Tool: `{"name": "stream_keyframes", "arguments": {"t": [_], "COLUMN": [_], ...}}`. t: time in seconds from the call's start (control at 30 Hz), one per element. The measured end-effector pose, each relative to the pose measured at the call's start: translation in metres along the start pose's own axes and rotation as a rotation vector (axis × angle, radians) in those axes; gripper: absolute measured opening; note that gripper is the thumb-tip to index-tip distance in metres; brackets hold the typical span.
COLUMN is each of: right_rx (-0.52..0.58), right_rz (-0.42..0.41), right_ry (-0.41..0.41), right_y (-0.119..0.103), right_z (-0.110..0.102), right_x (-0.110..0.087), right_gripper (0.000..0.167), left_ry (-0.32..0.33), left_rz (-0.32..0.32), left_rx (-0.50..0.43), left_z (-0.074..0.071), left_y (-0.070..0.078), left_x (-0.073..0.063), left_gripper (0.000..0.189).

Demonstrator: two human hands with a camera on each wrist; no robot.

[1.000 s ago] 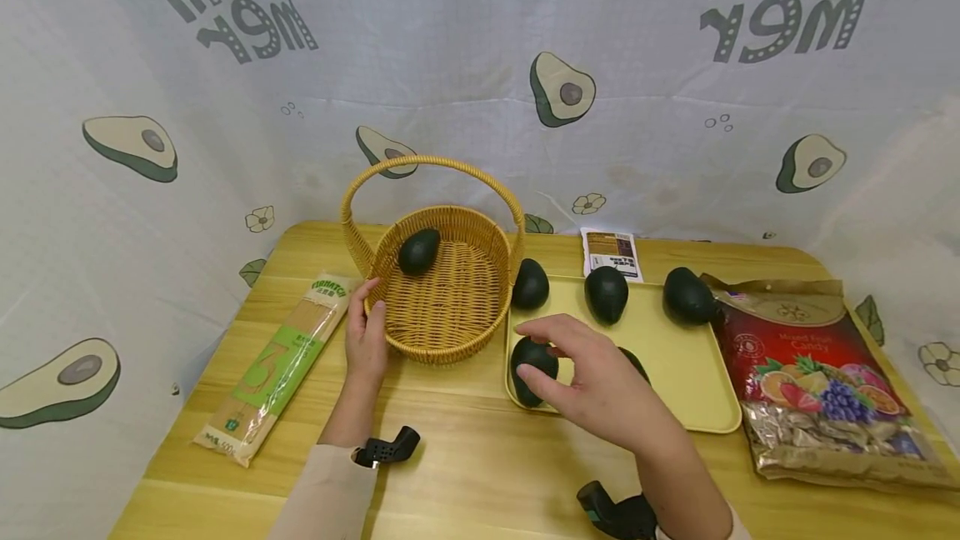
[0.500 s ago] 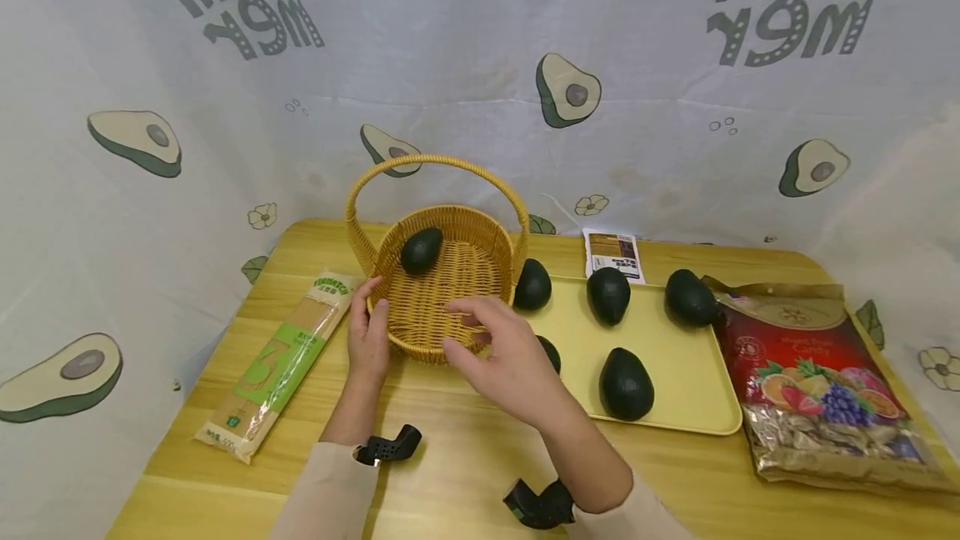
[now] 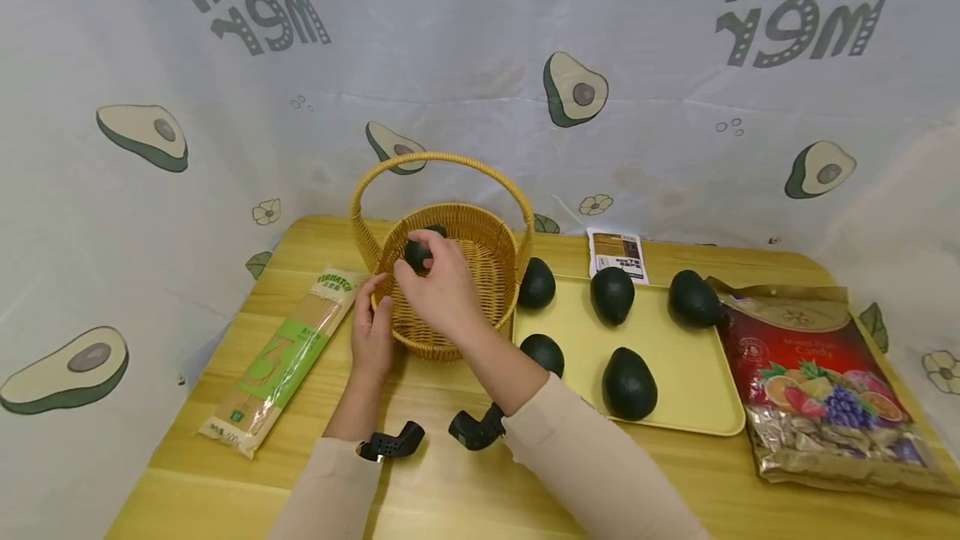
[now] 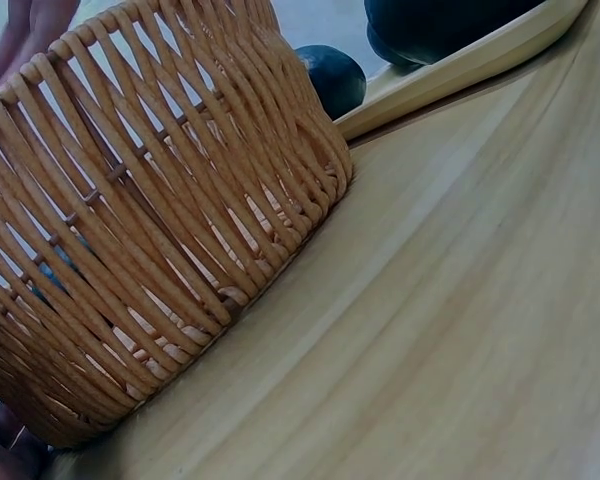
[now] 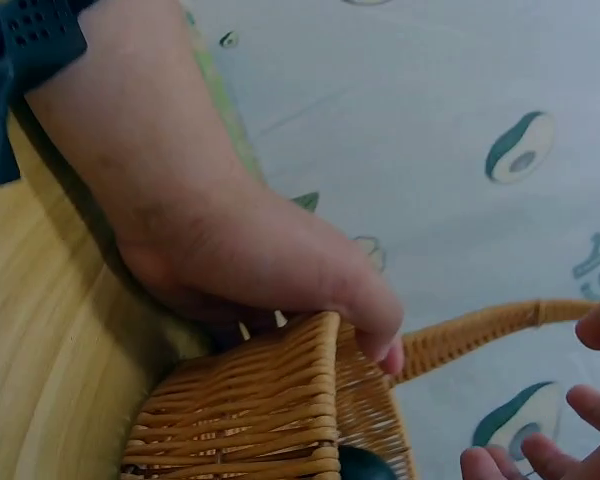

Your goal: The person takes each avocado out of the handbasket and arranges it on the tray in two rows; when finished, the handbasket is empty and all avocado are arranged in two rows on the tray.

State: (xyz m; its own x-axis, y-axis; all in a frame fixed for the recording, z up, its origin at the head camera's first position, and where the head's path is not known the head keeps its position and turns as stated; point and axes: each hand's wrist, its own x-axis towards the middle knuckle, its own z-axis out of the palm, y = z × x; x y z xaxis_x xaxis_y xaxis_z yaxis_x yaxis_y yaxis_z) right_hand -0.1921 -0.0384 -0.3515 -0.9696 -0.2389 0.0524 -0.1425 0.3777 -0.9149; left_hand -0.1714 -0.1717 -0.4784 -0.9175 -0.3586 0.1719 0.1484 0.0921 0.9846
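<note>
In the head view, my left hand grips the near left rim of a yellow wicker basket, thumb over the rim and fingers outside. The right wrist view shows the same hold, with the left hand on the basket wall. One dark green avocado lies inside the basket, partly hidden behind my right hand. That hand hovers above the basket, thumb and fingers spread around a gap. Its fingers appear apart from the avocado in the right wrist view.
Right of the basket, a pale yellow tray carries several avocados. A red candy bag lies at the tray's right. Noodles in a packet lie left of the basket. A small printed packet sits behind the tray.
My right hand has moved left, from over an avocado on the tray to above the basket; that avocado is still on the tray. The left hand keeps its hold on the rim.
</note>
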Motion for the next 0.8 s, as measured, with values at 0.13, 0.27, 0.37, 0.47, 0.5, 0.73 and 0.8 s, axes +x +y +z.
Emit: {"name": "stream_keyframes", "arguments": {"t": [0.13,0.27,0.37,0.47,0.5,0.73,0.8], "right_rx": [0.033,0.013,-0.015,-0.027,-0.036,-0.048,-0.044], "right_rz": [0.09,0.178,0.218,0.222,0.22,0.209,0.207], "right_ry": [0.02,0.043,0.053,0.068,0.076,0.1,0.099], "right_y": [0.007,0.02,0.027,0.033,0.036,0.054,0.058], "right_z": [0.011,0.026,0.037,0.046,0.048,0.058,0.058], "right_x": [0.019,0.034,0.042,0.046,0.046,0.053,0.054], "right_gripper": [0.048,0.054,0.057,0.06,0.061,0.072,0.075], "left_ry": [-0.004,-0.007,0.006,0.017,0.016,0.006,0.008], "left_rz": [-0.016,-0.036,-0.041,-0.04,-0.042,-0.042,-0.038], "left_rx": [-0.006,-0.003,0.015,0.025,0.022,-0.001,-0.01], "left_z": [0.001,0.0,0.0,0.001,0.001,0.0,0.001], "left_y": [0.0,0.001,0.002,0.002,0.002,0.0,-0.001], "left_x": [0.002,0.002,0.001,0.001,0.001,0.002,0.001], "left_gripper": [0.039,0.039,0.039,0.039,0.039,0.039,0.039]}}
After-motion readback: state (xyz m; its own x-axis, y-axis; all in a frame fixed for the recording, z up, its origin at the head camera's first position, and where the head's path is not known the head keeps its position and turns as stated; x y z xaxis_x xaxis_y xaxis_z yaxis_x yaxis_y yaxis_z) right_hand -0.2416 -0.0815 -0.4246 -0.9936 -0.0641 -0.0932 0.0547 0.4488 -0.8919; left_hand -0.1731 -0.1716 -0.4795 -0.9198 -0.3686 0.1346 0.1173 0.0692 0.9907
